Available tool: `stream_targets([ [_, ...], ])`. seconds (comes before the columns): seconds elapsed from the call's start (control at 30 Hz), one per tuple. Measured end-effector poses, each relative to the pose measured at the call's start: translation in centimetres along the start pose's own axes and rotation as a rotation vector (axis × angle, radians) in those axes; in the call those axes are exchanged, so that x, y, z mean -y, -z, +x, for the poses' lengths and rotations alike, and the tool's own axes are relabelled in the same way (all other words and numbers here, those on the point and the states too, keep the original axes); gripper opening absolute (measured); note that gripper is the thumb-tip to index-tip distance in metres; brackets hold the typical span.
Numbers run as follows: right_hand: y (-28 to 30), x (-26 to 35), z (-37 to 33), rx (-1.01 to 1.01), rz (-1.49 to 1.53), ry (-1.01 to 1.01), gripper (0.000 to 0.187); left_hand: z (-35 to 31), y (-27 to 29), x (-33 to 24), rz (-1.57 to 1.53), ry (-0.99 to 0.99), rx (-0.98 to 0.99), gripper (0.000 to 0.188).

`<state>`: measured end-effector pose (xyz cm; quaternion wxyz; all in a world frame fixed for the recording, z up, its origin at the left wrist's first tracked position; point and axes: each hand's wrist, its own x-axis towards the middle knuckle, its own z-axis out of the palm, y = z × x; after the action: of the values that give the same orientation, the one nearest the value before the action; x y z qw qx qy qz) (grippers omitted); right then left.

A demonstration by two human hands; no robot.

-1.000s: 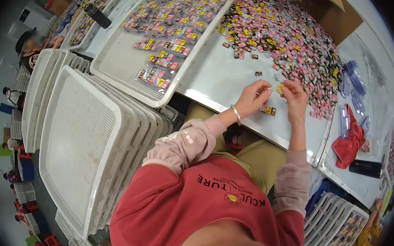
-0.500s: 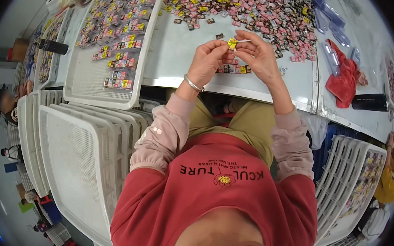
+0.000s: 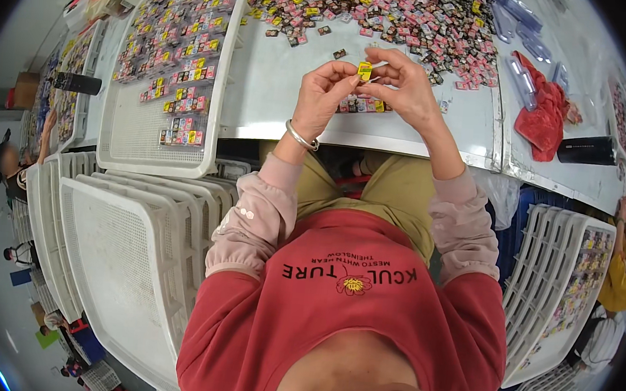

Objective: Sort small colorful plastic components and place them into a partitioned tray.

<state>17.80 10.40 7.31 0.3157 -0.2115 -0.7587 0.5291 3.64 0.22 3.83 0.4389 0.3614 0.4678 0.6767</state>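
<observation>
On camera I have the left hand (image 3: pixel 320 101) pinching 1 small yellow tile (image 3: pixel 365 72); the right hand (image 3: pixel 406 88) curls its fingers alongside, grip unclear.

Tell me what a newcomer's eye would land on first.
Probably the big heap of small pink, black and yellow pieces on the far part of the table. Next, the bright yellow piece in the grip of the left hand, the right hand close beside it. Then the crumpled red cloth at the right.

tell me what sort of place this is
Probably a packing or assembly workshop: a heap of small pieces covers much of the table, rows of packs lie in a tray, and more trays stand stacked nearby.
</observation>
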Motion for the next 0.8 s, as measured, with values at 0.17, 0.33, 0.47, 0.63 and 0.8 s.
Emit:
stream_targets([
  [0.17,0.2,-0.1,-0.1,0.092,0.073,0.044,0.036,-0.2,-0.2,-0.3,-0.125,-0.001,0.038,0.017],
  [0.33,0.2,0.0,-0.1,0.022,0.227,0.094,0.033,-0.2,-0.4,-0.5,-0.133,-0.019,0.047,0.016],
  [0.47,0.6,0.1,-0.4,0.029,0.198,0.116,0.036,-0.5,-0.4,-0.6,-0.105,0.002,0.046,0.016],
  [0.63,0.7,1.0,-0.7,-0.042,-0.307,0.411,0.038,-0.7,-0.8,-0.9,-0.160,0.031,0.023,0.016],
  [0.8,1.0,1.8,-0.4,0.031,-0.652,0.577,0.037,-0.6,-0.5,-0.5,-0.059,0.217,-0.050,0.015],
])
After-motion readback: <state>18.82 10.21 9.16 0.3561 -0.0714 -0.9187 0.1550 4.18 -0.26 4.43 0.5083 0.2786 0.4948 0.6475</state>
